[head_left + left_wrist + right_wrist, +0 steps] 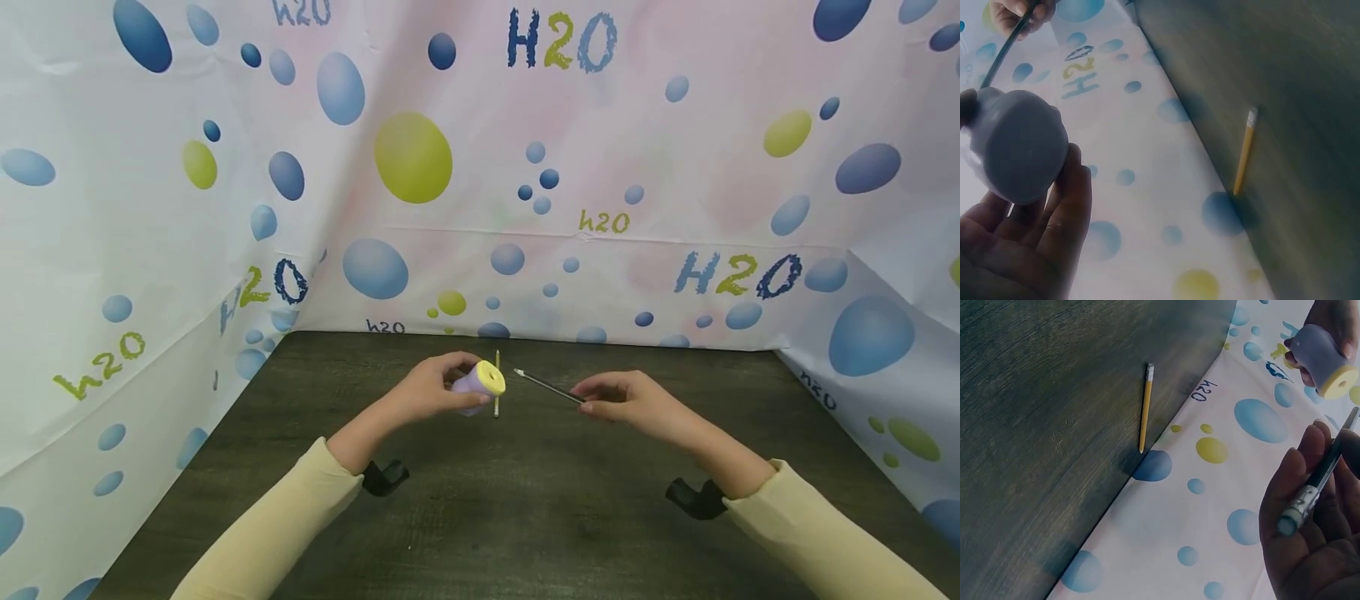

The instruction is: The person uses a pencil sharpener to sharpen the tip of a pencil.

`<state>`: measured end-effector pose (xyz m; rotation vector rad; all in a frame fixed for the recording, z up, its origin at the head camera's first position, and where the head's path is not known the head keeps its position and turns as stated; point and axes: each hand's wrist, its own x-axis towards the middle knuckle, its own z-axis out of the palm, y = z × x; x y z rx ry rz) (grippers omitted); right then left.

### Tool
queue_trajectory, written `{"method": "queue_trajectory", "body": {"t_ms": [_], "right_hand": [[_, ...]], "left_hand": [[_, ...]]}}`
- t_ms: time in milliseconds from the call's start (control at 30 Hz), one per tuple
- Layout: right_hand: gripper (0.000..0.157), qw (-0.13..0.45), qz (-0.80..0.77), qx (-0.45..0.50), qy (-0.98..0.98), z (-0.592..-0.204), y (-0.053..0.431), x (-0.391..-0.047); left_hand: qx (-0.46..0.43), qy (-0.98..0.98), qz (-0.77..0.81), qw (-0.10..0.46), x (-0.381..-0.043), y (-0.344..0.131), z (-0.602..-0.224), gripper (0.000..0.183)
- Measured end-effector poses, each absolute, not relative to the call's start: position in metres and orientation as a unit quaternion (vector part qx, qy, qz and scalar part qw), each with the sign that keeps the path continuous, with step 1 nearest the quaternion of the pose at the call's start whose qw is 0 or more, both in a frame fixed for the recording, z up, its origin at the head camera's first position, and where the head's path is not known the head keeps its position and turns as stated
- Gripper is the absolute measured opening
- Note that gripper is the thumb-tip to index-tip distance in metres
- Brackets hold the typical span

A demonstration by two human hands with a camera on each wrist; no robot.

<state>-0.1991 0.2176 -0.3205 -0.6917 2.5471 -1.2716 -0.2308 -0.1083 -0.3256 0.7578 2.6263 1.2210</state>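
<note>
My left hand grips a lilac pencil sharpener above the table, its yellow lid with a small hole turned to the right. In the left wrist view the rounded base of the sharpener faces the camera, with fingers curled round it. My right hand pinches a dark pencil near its eraser end. The pencil's far end points at the yellow lid, with a gap between them. On the table, beyond the sharpener, lies a yellow pencil, its white eraser end toward me.
The dark wooden table is bounded at the back and sides by a white sheet printed with blue and green drops and lettering. Black straps show at both wrists.
</note>
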Motion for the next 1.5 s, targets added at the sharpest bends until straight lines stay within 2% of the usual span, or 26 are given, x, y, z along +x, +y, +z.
{"method": "queue_trajectory", "body": {"t_ms": [533,933,1100,1267,1333,1400,1500], "right_hand": [[0.033,0.113,-0.394,-0.252,0.876,-0.327,0.207,-0.201],[0.027,-0.021,-0.268,-0.317,0.91,-0.327,0.201,-0.201],[0.024,-0.128,-0.225,-0.355,0.898,-0.336,0.196,-0.199],[0.013,-0.318,-0.168,-0.406,0.84,-0.351,0.192,-0.204],[0.026,-0.389,-0.147,-0.42,0.807,-0.356,0.191,-0.208],[0.043,-0.436,-0.136,-0.428,0.78,-0.359,0.19,-0.211],[0.05,-0.472,-0.126,-0.439,0.754,-0.362,0.19,-0.214]], "left_hand": [[0.271,0.883,0.374,0.084,-0.228,-0.099,-0.327,0.057],[0.252,0.882,0.388,0.086,-0.228,-0.097,-0.337,0.051],[0.227,0.877,0.418,0.075,-0.227,-0.095,-0.339,0.045],[0.199,0.869,0.445,0.084,-0.225,-0.092,-0.339,0.043],[0.198,0.867,0.449,0.089,-0.225,-0.091,-0.339,0.043],[0.202,0.867,0.447,0.09,-0.225,-0.09,-0.338,0.044],[0.203,0.868,0.444,0.095,-0.224,-0.09,-0.337,0.044]]}}
